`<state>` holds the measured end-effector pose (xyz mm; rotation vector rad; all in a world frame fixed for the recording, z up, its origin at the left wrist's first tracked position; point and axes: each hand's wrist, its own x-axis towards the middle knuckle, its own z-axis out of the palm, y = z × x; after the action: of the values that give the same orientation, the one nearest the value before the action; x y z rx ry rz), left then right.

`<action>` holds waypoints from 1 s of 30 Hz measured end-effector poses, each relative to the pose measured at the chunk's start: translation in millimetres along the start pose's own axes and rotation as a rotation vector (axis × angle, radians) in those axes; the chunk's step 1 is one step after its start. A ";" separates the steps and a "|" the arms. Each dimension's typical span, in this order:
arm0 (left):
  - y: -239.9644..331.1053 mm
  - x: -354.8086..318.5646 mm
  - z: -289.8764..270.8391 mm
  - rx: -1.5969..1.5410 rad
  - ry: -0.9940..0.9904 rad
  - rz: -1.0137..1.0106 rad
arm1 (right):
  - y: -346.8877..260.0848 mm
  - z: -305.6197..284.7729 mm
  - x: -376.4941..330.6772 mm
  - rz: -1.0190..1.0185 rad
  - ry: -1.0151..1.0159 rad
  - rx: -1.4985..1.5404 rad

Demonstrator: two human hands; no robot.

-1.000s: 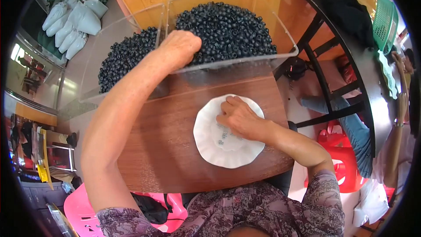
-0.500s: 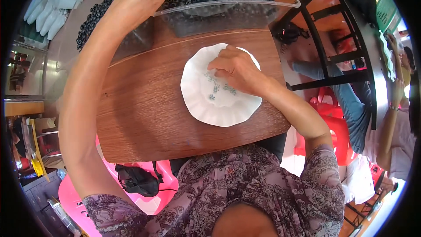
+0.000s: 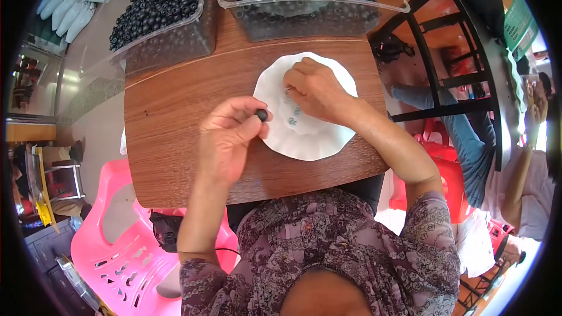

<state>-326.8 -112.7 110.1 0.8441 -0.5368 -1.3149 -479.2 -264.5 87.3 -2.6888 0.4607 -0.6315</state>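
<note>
In my left hand (image 3: 225, 137), thumb and forefinger pinch a small round black piece (image 3: 261, 115), just off the left rim of a white wavy-edged plate (image 3: 304, 147). My right hand (image 3: 316, 89) is over the far part of that plate, its fingers curled together and pointing down. Whatever its fingertips hold, if anything, is hidden. Several tiny grey-green pieces (image 3: 292, 120) lie on the plate, partly covered by the right hand. Beyond it stand two clear plastic bins, the right one (image 3: 304, 32) and the left one (image 3: 175, 52), both heaped with small dark ring-like pieces.
The plate and bins rest on a brown wooden table (image 3: 175, 158). A pink plastic chair (image 3: 117, 251) with a black bag (image 3: 167, 228) is at the left. Black metal framing (image 3: 430, 70), a red stool (image 3: 442, 169) and a seated person's jeans (image 3: 468, 140) are at the right.
My left hand has come back from the right bin to the plate's left edge, with a black piece now showing in its fingers. My right hand stays over the plate.
</note>
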 end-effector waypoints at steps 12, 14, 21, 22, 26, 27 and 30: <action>-26.3 -13.1 15.6 -0.238 -0.033 -0.094 | -43.3 -34.8 -30.7 0.464 0.119 0.538; -27.3 -13.8 17.7 -0.272 -0.061 -0.116 | -46.9 -35.5 -35.3 0.473 0.129 0.561; -34.3 -17.3 23.2 -0.233 -0.036 -0.044 | -59.6 -37.2 -44.3 0.501 0.199 0.667; -34.0 -17.3 25.5 -0.204 -0.014 -0.040 | -60.7 -37.5 -45.5 0.525 0.198 0.680; -37.9 -18.7 25.1 -0.133 -0.025 0.016 | -64.1 -35.7 -49.3 0.554 0.221 0.707; -37.5 -19.7 26.2 -0.135 -0.024 0.015 | -66.2 -35.9 -50.4 0.568 0.233 0.739; -35.3 -21.7 29.2 -0.172 -0.014 -0.025 | -70.9 -42.3 -50.7 0.556 0.227 0.751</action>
<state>-375.2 -99.5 102.4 0.7022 -0.4187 -1.3695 -525.9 -192.6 132.3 -1.6924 0.7987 -0.7469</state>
